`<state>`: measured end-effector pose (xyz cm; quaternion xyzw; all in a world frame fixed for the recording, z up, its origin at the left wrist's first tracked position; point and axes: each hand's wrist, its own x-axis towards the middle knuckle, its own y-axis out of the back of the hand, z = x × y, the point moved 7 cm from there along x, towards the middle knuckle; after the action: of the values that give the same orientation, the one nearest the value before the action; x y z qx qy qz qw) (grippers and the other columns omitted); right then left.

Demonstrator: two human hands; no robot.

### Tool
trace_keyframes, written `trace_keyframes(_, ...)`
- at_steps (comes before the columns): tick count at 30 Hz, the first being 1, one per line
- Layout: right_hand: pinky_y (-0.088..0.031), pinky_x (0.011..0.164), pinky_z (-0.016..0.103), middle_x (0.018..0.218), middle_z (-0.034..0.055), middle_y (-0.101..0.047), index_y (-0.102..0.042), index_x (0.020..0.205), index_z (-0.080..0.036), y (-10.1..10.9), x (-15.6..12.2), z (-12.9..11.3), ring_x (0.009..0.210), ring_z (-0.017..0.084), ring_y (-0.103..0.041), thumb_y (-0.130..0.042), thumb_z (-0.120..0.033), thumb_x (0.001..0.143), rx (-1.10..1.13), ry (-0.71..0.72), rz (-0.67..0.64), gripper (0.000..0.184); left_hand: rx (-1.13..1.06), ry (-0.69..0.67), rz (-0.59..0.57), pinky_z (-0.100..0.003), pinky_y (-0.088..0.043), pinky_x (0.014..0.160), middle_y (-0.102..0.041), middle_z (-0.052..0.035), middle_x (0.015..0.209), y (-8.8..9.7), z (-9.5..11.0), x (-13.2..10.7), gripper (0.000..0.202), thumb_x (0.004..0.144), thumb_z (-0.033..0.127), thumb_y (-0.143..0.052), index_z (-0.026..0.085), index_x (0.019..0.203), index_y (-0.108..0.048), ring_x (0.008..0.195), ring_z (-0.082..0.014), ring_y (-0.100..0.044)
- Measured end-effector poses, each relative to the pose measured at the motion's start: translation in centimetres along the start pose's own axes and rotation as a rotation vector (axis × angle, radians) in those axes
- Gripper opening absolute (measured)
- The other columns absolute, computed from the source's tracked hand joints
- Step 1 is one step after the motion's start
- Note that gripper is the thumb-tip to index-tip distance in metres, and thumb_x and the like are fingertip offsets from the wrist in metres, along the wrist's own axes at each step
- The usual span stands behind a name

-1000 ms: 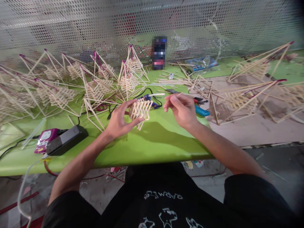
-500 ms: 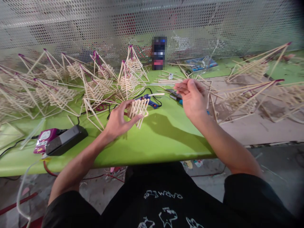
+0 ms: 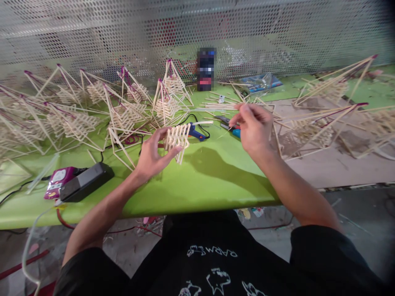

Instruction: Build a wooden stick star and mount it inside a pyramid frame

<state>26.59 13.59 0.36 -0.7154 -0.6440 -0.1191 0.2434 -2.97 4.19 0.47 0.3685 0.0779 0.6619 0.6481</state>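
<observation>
My left hand (image 3: 154, 156) grips a small lattice of stacked wooden sticks (image 3: 178, 139), held tilted above the green table, thumb on its near side. My right hand (image 3: 254, 125) is raised to the right with thumb and fingers pinched together. A thin, pale strand (image 3: 224, 133) trails down from those fingertips; its upper end is hidden. Behind the lattice lies a blue glue gun (image 3: 198, 132) with a glue stick (image 3: 203, 123) poking out of it. Pliers (image 3: 236, 132) with a blue grip rest near my right hand, partly covered by it.
Several pyramid-shaped stick frames with purple tips (image 3: 166, 105) crowd the left, and more stand on a board (image 3: 314, 174) at right. Loose sticks (image 3: 216, 106) lie at the back. A purple-and-grey power box (image 3: 86, 183) sits front left. A perforated metal screen (image 3: 138, 37) closes the rear.
My left hand has shifted slightly left with the lattice. My right hand has moved a little right, its fingers turned downward, and the thin strand now shows below them.
</observation>
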Motion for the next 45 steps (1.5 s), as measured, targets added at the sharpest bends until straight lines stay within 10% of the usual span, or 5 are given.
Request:
trace_keyframes(6, -0.056, 0.057, 0.027, 0.065, -0.0011, -0.074, -0.077, 0.102, -0.021, -4.8, -4.1, -0.7, 0.055, 0.013, -0.069, -0.069, -0.041, 0.093, -0.089, -0.102, -0.391, 0.023, -0.087, -0.038, 0.096, -0.044, -0.066, 0.087, -0.069, -0.0123, 0.128, 0.7, 0.0, -0.1, 0.066, 0.083, 0.044, -0.078, 0.02, 0.14, -0.053, 0.11, -0.0264, -0.071)
trace_keyframes(15, -0.063, 0.067, 0.026, 0.081, 0.0043, -0.081, -0.079, 0.09, -0.019, -6.5, -6.5, -0.9, 0.071, 0.017, -0.077, -0.073, -0.033, 0.089, -0.242, -0.049, -0.631, 0.016, -0.235, -0.133, 0.179, -0.04, -0.065, 0.086, -0.069, -0.0099, 0.125, 1.2, -0.4, -0.1, 0.062, 0.086, 0.047, -0.075, 0.024, 0.138, -0.052, 0.108, -0.0258, -0.071)
trace_keyframes(45, -0.064, 0.065, 0.024, 0.085, 0.0037, -0.082, -0.08, 0.095, -0.02, -7.4, -8.1, -1.2, 0.076, 0.018, -0.08, -0.071, -0.027, 0.09, -0.351, 0.079, -0.676, 0.013, -0.271, -0.281, 0.192, -0.039, -0.064, 0.092, -0.061, -0.0104, 0.13, 1.2, 0.5, -0.5, 0.082, 0.069, 0.054, -0.089, 0.025, 0.133, -0.048, 0.117, -0.0267, -0.067)
